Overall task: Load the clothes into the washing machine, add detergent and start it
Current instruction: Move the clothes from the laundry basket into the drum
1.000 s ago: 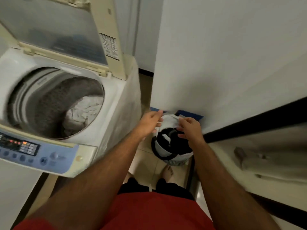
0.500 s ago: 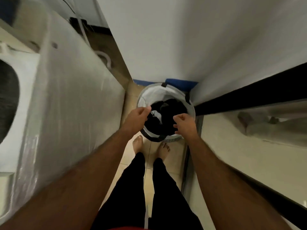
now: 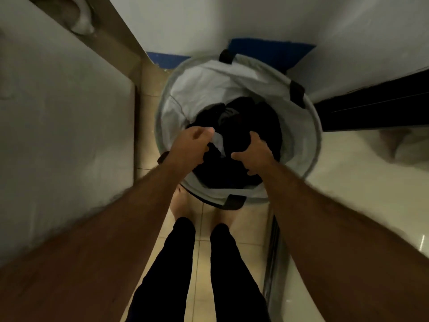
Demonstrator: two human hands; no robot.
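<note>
A narrow tiled floor (image 3: 241, 231) runs between a white wall and the washing machine's side (image 3: 65, 126). I see the laundry basket (image 3: 311, 145) standing at my feet, dark clothes (image 3: 241, 126) heaped inside. My left hand (image 3: 192, 147) pinches a pale garment; my right hand (image 3: 255, 156) is clenched on dark cloth.

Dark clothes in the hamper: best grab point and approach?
Bunch the top of the dark clothes heap and come straight down through the hamper mouth; its tall walls block any side approach. Left hand and right hand are already inside, gripping fabric.
</note>
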